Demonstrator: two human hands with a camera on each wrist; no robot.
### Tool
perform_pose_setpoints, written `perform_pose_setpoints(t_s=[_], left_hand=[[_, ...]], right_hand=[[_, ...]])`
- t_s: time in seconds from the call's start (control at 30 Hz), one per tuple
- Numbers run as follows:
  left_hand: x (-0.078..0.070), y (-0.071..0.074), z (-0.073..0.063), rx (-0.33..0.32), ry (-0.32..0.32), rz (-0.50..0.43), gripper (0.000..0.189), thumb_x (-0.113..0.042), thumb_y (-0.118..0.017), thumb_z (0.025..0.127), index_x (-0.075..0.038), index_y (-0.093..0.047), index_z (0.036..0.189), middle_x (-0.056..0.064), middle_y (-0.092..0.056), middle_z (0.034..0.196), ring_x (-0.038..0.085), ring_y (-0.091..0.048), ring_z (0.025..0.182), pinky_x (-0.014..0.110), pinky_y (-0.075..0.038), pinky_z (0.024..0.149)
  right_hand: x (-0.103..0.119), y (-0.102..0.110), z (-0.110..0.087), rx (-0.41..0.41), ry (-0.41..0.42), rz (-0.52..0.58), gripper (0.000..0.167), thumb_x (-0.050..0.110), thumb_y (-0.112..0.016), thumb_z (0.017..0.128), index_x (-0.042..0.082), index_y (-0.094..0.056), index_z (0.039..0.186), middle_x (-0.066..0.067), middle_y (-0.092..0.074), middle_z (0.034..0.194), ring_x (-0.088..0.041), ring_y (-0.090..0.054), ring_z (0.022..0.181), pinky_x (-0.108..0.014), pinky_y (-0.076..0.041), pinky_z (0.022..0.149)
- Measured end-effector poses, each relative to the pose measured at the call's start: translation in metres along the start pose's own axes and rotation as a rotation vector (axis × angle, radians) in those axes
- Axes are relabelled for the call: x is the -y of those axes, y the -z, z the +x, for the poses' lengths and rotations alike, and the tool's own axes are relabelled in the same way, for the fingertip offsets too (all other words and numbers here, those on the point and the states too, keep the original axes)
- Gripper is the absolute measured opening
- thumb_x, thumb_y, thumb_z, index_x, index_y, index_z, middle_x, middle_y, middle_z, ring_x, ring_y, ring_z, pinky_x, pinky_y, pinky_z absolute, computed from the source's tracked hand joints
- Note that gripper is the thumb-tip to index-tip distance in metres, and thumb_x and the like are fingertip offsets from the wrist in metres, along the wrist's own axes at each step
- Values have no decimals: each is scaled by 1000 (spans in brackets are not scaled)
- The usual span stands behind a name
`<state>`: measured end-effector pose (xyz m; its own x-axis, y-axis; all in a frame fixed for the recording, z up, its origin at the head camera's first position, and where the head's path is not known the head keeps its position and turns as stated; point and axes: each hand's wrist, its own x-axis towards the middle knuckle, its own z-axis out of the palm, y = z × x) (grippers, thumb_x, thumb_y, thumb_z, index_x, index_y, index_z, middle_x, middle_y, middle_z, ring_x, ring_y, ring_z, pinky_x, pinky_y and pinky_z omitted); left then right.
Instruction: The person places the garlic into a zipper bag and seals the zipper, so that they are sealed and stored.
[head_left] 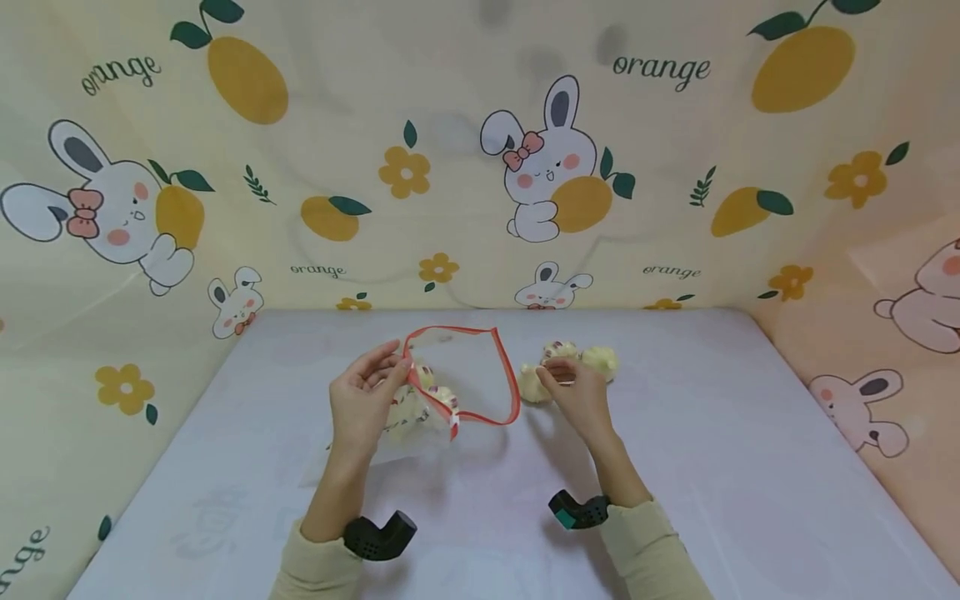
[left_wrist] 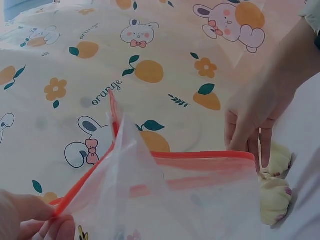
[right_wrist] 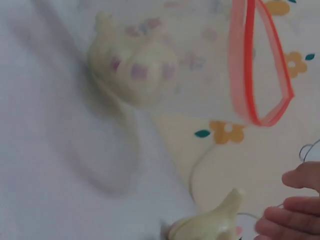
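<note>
A clear plastic zip bag (head_left: 408, 446) with a red rim lies tilted on the table, its mouth spread wide. My left hand (head_left: 365, 396) pinches the left side of that rim between thumb and fingers. Inside the bag are pale yellow garlic bulbs (right_wrist: 137, 75), blurred by the plastic. To the right of the bag my right hand (head_left: 581, 396) hovers over a small group of loose garlic bulbs (head_left: 601, 362), partly covering them. Its fingers (right_wrist: 287, 220) are relaxed in the right wrist view, and nothing is held between them. One loose bulb (right_wrist: 207, 225) shows its stem below the hand.
A white cloth covers the table (head_left: 712, 433). Behind and at the sides hangs a cream curtain (head_left: 450, 208) printed with rabbits and oranges. Each wrist carries a black camera (head_left: 380, 536).
</note>
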<state>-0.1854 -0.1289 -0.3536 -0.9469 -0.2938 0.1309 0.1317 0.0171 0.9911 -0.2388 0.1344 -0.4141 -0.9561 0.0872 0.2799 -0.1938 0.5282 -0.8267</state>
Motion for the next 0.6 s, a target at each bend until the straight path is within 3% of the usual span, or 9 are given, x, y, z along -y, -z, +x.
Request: perform_pose_setpoints(t_s=[0.2, 0.6], left_hand=[[0, -1, 0, 7, 10, -19, 34, -4, -66, 89, 2, -63, 122, -17, -64, 81, -2, -64, 73, 11, -57, 72], [1, -1, 1, 31, 33, -41, 34, -5, -67, 89, 1, -63, 122, -12, -65, 83, 1, -63, 74, 12, -58, 72]], right_hand=[[-7, -2, 1, 11, 17, 40, 37, 9, -75, 81, -10, -63, 111, -26, -69, 104, -38, -67, 98, -48, -58, 86], [-19, -8, 5, 122, -28, -90, 53, 13, -77, 81, -6, -57, 125, -26, -61, 128, -41, -59, 119, -49, -54, 97]])
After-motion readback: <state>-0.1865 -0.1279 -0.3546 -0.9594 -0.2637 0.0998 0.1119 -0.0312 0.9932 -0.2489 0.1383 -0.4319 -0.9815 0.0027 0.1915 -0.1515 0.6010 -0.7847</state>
